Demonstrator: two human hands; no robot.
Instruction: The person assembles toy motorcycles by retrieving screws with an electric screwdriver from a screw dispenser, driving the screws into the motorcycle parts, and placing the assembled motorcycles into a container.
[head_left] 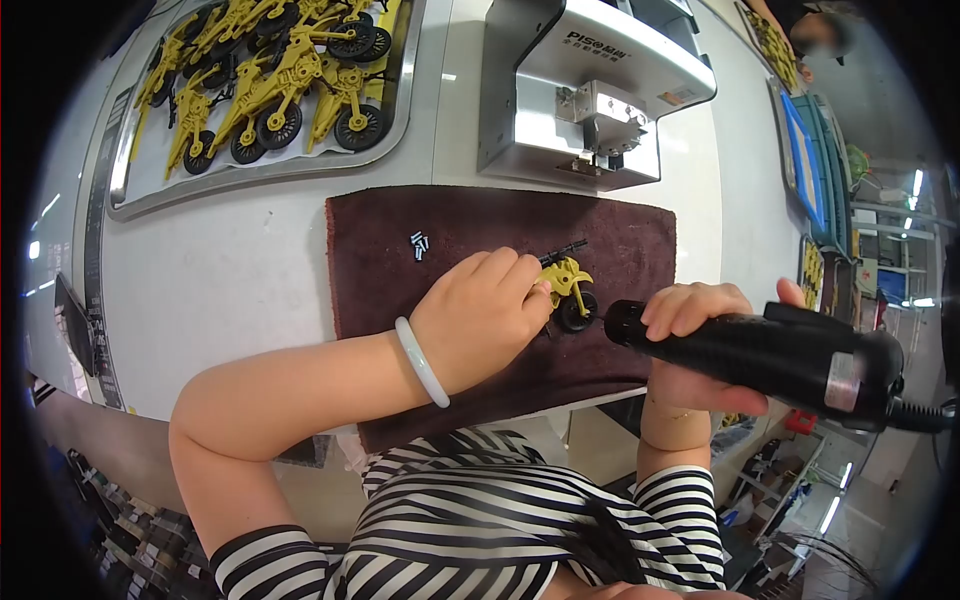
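My left hand (485, 315) is closed on a yellow toy motorcycle (565, 275) over the dark red cloth (400, 300). The toy's black wheel (576, 311) and black handlebar show to the right of my fingers. My right hand (700, 345) wraps round a black electric screwdriver (790, 355), whose tip points left at the wheel; whether it touches cannot be made out. Several small screws (419, 246) lie on the cloth's upper left.
A metal tray (270, 172) of yellow toy motorcycles stands at the upper left. Beyond the cloth is a silver screw-feeding machine (540, 130). Blue-edged trays (800, 160) stand at the far right, and part of another person (780, 35) shows at the upper right.
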